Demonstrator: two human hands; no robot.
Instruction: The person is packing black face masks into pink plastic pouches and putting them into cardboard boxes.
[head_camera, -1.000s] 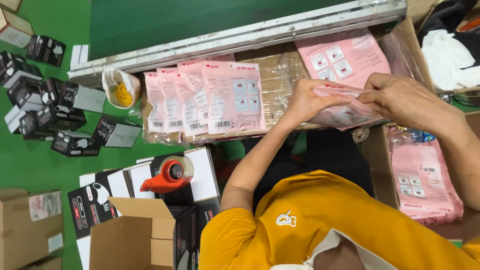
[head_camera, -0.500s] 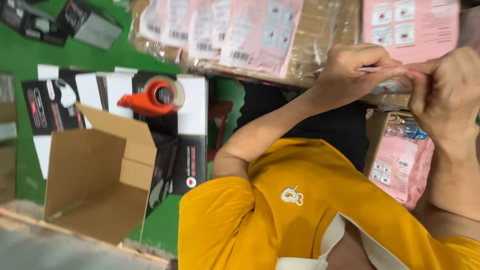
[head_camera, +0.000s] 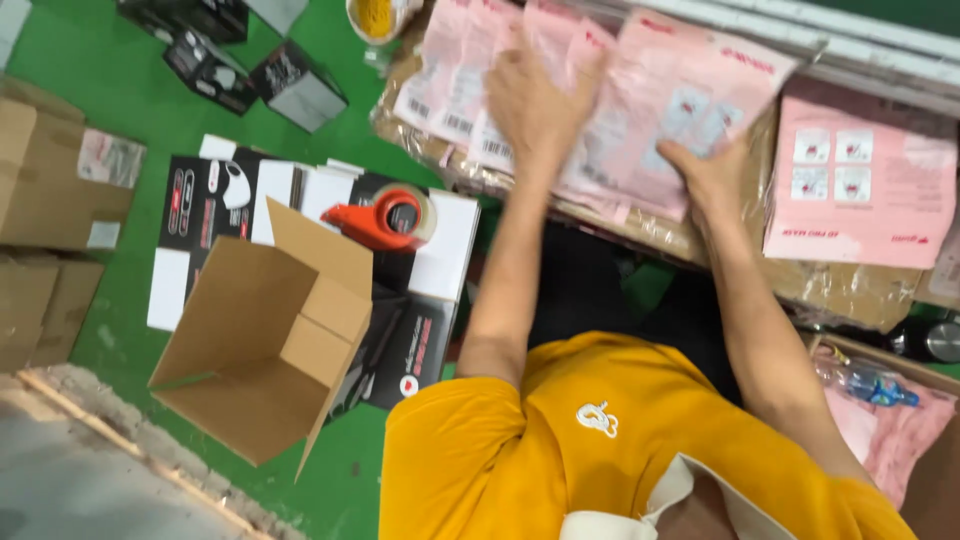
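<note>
Green floor (head_camera: 90, 70) around; both hands press flat, fingers spread, holding nothing: left hand (head_camera: 535, 95) and right hand (head_camera: 712, 175) steady overlapping pink mailer bags (head_camera: 640, 100).

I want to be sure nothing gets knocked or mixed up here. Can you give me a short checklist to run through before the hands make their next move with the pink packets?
1. Left hand flat on the row of pink packets: ok.
2. Right hand pressing the top pink packet down: ok, though whether it grips the packet cannot tell.
3. Packets overlap in a fanned row, none visibly sliding off the edge: ok.
4. Open cardboard box has its flaps up and looks empty: ok.
5. Orange tape dispenser lies apart from both hands, on the black-and-white boxes: ok.
</note>
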